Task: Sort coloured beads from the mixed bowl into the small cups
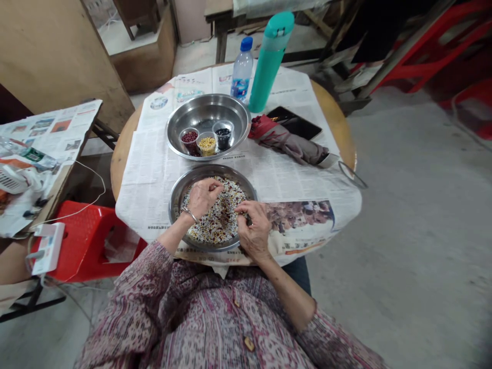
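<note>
A steel basin (175,197) in front of me holds a mix of white grains with red, yellow and dark beans (215,225). Over its left half, my left hand (203,197) is closed in a pinch; whatever sits between the fingertips is too small to name. My right hand (253,228) is at the basin's right rim, fingers curled inward over the beans, their tips partly hidden. Behind stands a second steel basin (192,113) with three clear cups: one of red beans (190,141), one of yellow beans (207,146), one of black beans (223,137).
Newspaper (149,169) covers the round table. Beyond the basins stand a water bottle (242,72) and a teal flask (271,64). A folded umbrella (292,141) and a dark phone-like slab (298,122) lie to the right. A red stool (88,241) and power strip (49,248) are left.
</note>
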Motion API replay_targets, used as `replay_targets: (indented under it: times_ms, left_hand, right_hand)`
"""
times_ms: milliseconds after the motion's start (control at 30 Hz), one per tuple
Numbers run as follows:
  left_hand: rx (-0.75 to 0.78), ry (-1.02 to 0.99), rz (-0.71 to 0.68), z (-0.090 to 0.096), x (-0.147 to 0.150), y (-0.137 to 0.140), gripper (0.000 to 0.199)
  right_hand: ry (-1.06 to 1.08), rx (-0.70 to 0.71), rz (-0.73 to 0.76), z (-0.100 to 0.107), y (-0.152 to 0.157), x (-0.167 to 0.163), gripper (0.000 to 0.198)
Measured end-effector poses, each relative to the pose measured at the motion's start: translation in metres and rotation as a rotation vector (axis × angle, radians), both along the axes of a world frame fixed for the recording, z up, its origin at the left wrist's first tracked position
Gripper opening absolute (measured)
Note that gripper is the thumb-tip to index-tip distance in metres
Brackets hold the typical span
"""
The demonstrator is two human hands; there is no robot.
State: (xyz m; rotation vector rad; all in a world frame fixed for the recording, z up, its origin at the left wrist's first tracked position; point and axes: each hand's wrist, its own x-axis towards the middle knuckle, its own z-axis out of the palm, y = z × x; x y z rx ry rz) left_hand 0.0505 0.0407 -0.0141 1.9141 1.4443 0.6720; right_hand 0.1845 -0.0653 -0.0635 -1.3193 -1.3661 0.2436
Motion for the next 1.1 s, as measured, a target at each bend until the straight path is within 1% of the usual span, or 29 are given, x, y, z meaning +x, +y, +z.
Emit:
replay_targets:
  times_ms: [67, 133, 267, 333, 400, 467, 567, 700, 767, 800, 867, 967, 1033, 1100]
  left_hand:
    - [-0.089, -0.119, 0.051, 0.004, 0.000, -0.002, 0.015]
    - [-0.223, -0.264, 0.080, 0.010, 0.000, -0.004, 0.018]
    - [-0.617, -0.592, 0.063, 0.019, -0.002, -0.005, 0.025]
    - [-0.773, -0.710, 0.057, 0.022, -0.003, -0.004, 0.025]
    - [-0.870, -0.788, 0.060, 0.024, -0.003, -0.002, 0.022]
    - [-0.932, -0.836, 0.059, 0.025, -0.002, 0.000, 0.018]
    - [-0.969, -0.857, 0.077, 0.025, -0.001, 0.001, 0.013]
    - [-0.918, -0.838, 0.110, 0.025, 0.000, 0.000, 0.010]
    - [-0.843, -0.794, 0.082, 0.024, 0.000, -0.001, 0.012]
    - [-0.768, -0.741, 0.060, 0.022, 0.001, -0.001, 0.013]
    - [-0.544, -0.549, 0.012, 0.018, 0.002, 0.001, 0.014]
    - [-0.179, -0.151, -0.039, 0.008, 0.007, 0.005, 0.011]
    - [-0.021, 0.066, -0.076, 0.002, 0.010, 0.007, 0.012]
    - [0.072, 0.205, -0.113, -0.003, 0.013, 0.007, 0.014]
  right_hand:
    - [-0.001, 0.002, -0.002, 0.000, 0.000, 0.000, 0.024]
    - [-0.003, 0.004, 0.000, 0.001, 0.000, 0.000, 0.024]
    - [-0.002, 0.001, -0.004, 0.001, 0.000, -0.001, 0.024]
    - [-0.001, -0.004, -0.006, 0.001, 0.000, -0.001, 0.024]
    - [-0.004, -0.004, -0.005, 0.001, 0.000, -0.001, 0.024]
    - [-0.008, 0.000, -0.005, 0.001, 0.000, -0.001, 0.024]
    - [-0.007, 0.003, -0.006, 0.000, 0.000, -0.001, 0.024]
    - [-0.008, 0.000, -0.005, 0.000, 0.000, 0.000, 0.023]
    - [-0.008, 0.003, -0.004, 0.001, 0.000, 0.000, 0.023]
    - [-0.008, 0.005, -0.004, 0.001, 0.000, 0.000, 0.023]
    - [-0.011, 0.010, -0.005, 0.000, 0.000, 0.000, 0.023]
    - [-0.016, 0.013, -0.009, 0.000, 0.001, 0.000, 0.023]
    - [-0.015, 0.012, -0.010, 0.000, 0.001, 0.000, 0.023]
    - [-0.011, 0.008, -0.008, 0.000, 0.001, 0.000, 0.024]
